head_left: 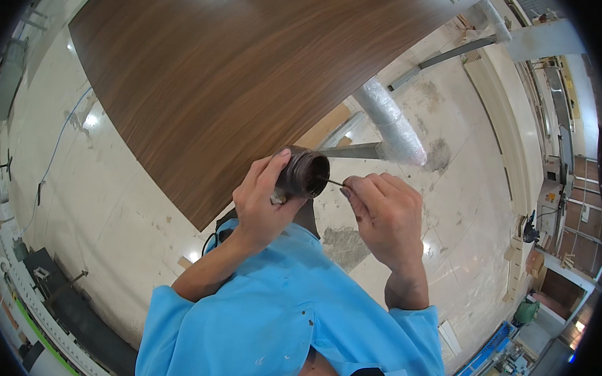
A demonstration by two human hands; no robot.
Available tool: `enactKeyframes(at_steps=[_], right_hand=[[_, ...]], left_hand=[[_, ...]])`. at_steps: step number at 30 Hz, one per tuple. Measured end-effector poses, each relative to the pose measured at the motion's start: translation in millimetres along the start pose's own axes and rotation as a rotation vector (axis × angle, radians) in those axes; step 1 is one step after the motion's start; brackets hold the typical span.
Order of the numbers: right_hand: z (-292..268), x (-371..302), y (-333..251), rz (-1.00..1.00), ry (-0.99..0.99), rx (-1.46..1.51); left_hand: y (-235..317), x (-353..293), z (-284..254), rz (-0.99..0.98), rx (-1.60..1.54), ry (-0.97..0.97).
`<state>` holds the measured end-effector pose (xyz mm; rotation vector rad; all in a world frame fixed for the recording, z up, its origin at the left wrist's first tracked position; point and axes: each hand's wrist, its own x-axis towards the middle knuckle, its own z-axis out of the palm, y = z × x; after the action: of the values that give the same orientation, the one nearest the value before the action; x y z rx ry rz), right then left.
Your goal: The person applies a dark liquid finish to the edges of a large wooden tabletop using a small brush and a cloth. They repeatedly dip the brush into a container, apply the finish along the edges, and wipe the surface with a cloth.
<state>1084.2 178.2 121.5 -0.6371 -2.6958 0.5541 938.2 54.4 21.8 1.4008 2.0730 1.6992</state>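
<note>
My left hand [261, 194] is wrapped round a small dark brown jar [303, 172], tilted so that its open mouth faces right. Between the thumb and fingers of my right hand [383, 207] I pinch a thin dark stick [334, 182]. The stick's far end reaches into the jar's mouth, where its tip is hidden. What the jar holds is too dark to make out. Just beyond both hands lies a large brown wood-grain panel [239, 74], its near edge close to the jar.
Under the panel a support wrapped in clear plastic [391, 124] juts out to the right, beside a metal bar [354, 151]. A blue cable [63, 130] runs along the pale floor [96, 221] at left. Long pale boards [507, 127] stand at right, near shelving and machinery.
</note>
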Motion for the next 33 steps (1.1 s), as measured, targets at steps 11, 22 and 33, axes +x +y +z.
enactKeyframes(at_steps=[11, 22, 33], right_hand=[[96.5, 12.6, 95.0, 0.490, 0.345, 0.525], [124.1, 28.7, 129.1, 0.418, 0.384, 0.513], [122.1, 22.0, 113.6, 0.372, 0.301, 0.565]], left_hand=[[9.1, -18.1, -12.3, -0.213, -0.069, -0.096], [6.2, -16.4, 6.2, -0.285, -0.074, -0.103], [5.7, -9.1, 15.1, -0.252, -0.010, -0.130]])
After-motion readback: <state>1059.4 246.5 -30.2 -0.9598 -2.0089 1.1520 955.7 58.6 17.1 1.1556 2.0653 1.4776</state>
